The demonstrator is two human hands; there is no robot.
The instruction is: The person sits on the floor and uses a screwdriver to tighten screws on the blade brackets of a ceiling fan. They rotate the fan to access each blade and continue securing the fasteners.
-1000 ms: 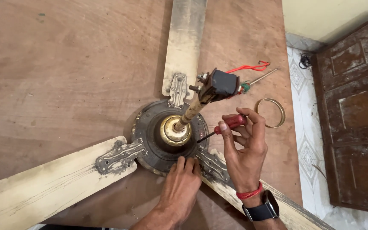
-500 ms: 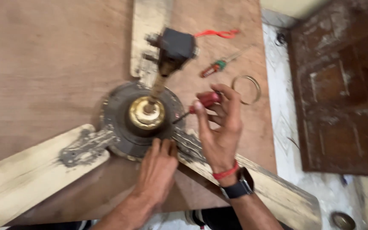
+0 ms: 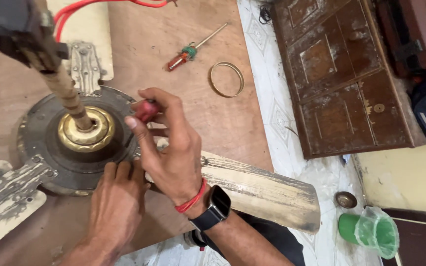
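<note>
The ceiling fan motor housing (image 3: 70, 148) lay on the wooden table (image 3: 198, 123), its brass-coloured cap (image 3: 86, 129) at the centre and the downrod (image 3: 60, 81) rising from that cap towards the camera. The right hand (image 3: 171, 148) was closed around the red handle of a screwdriver (image 3: 147, 109), held against the housing's right rim; the tip was hidden behind the fingers, so its seat on a screw could not be confirmed. The left hand (image 3: 117, 197) pressed flat, fingers bent, on the housing's near edge, gripping nothing. In my judgement the main risk was the driver slipping out of a worn screw head, since the blade brackets (image 3: 6, 187) looked corroded; a slip would send the tip towards the left hand's fingers just beside it. The fan could also turn under the twisting force if the left hand eased off. A second screwdriver (image 3: 186, 53) and a metal ring (image 3: 227, 79) lay beyond the housing, well apart from it. Compared with half a second earlier, the view had closed in and shifted, so the housing sat farther left in the view, the downrod's top box was cut off at the corner, and the right hand had curled lower over the rim.
</note>
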